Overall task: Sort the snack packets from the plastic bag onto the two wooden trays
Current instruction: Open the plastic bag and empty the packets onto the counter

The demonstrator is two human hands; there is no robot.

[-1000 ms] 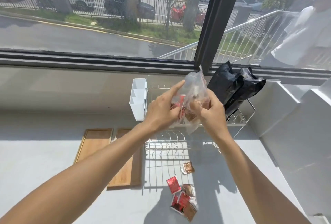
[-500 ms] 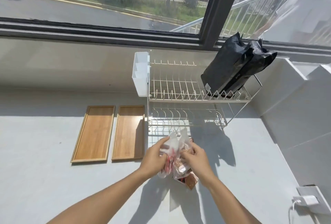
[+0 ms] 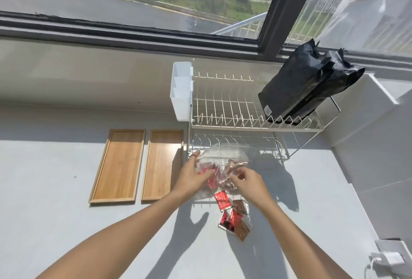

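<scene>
A clear plastic bag (image 3: pixel 225 158) with red and brown snack packets inside hangs just above the grey counter, in front of the dish rack. My left hand (image 3: pixel 191 175) grips its left side and my right hand (image 3: pixel 247 178) pinches its right side. Several loose packets lie on the counter below the bag: a red packet (image 3: pixel 222 200), a brown packet (image 3: pixel 240 207) and a small pile (image 3: pixel 234 225) nearer to me. Two wooden trays lie side by side to the left, the left tray (image 3: pixel 118 165) and the right tray (image 3: pixel 163 162), both holding nothing.
A white two-tier wire dish rack (image 3: pixel 249 124) stands behind the bag, with a white plastic caddy (image 3: pixel 181 91) on its left end and black pouches (image 3: pixel 307 82) on its upper tier. A white charger (image 3: pixel 388 258) sits at the lower right. A grey wall edges the counter's right.
Both hands brought the bag down from in front of the rack to just above the counter. In the last half second they shifted slightly up and apart, uncovering the loose packets beneath.
</scene>
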